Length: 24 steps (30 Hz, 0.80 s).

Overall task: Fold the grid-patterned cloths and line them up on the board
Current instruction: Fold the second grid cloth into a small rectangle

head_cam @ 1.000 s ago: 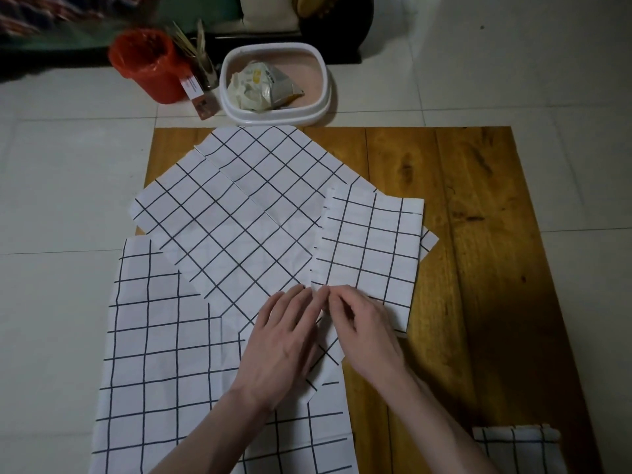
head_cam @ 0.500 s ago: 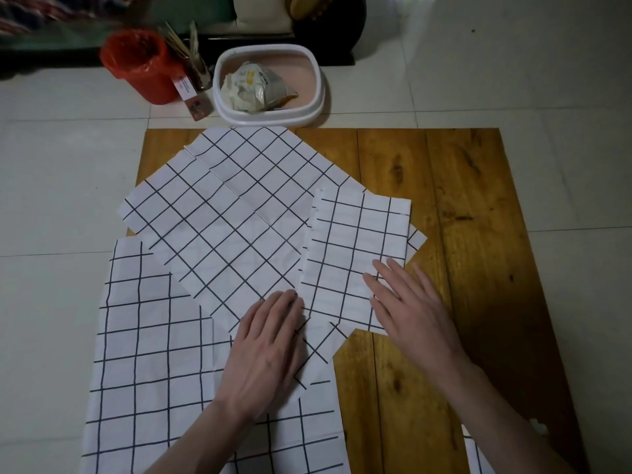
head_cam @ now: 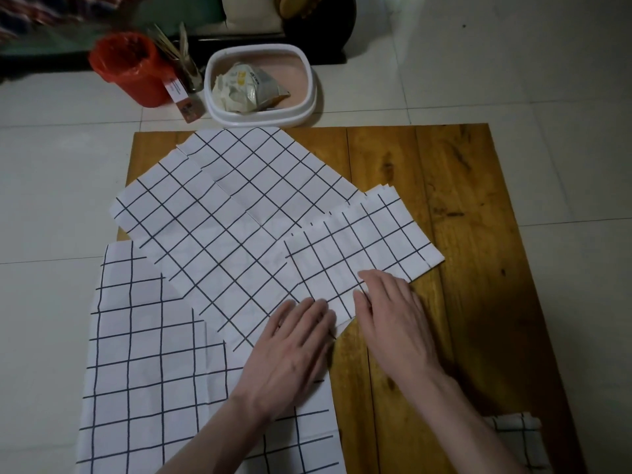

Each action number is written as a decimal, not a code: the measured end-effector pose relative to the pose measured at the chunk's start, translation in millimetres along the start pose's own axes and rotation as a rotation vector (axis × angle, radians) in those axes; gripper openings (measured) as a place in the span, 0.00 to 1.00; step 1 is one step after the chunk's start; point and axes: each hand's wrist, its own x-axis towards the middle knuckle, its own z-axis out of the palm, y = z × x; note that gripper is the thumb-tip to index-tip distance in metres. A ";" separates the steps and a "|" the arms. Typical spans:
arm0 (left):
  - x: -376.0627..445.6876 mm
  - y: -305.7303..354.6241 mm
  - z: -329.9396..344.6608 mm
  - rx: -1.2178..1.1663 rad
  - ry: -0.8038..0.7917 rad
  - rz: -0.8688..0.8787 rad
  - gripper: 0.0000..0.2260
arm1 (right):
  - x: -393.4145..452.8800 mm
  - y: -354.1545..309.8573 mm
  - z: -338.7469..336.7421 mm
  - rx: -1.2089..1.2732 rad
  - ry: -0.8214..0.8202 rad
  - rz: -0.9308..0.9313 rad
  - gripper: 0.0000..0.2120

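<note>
2 bare hands press flat, fingers straight, on a folded grid cloth (head_cam: 359,248) lying tilted on the wooden board (head_cam: 461,206). Left hand (head_cam: 290,350) and right hand (head_cam: 393,319) sit just beside each other at its near corner, over a larger grid cloth (head_cam: 219,213).

Your left hand (head_cam: 290,350) and right hand (head_cam: 393,323) are both bare, with no gloves, rings or watch showing. Your forearms are bare too, uncovered right down to the bottom edge of the view; no sleeve reaches into it.
</note>
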 end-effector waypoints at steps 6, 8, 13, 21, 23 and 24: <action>-0.2 -22.4 -1.6 0.022 0.000 -0.074 0.22 | -8.2 28.3 5.5 -0.057 -0.061 -0.124 0.23; -0.4 -27.8 -0.1 0.042 -0.010 -0.088 0.23 | -15.0 29.0 9.2 -0.061 -0.077 -0.142 0.25; 2.9 -24.9 1.6 0.041 -0.026 -0.209 0.25 | -29.2 17.7 20.5 -0.065 -0.050 -0.138 0.26; 1.5 8.6 9.5 0.009 -0.019 -0.073 0.27 | -33.3 12.6 26.5 -0.143 -0.059 -0.207 0.29; 0.9 12.3 14.7 0.008 -0.031 -0.076 0.27 | -34.5 12.7 25.4 -0.172 -0.080 -0.258 0.29; 1.0 13.2 16.5 0.006 -0.032 -0.088 0.27 | -35.5 11.7 25.5 -0.187 -0.093 -0.283 0.28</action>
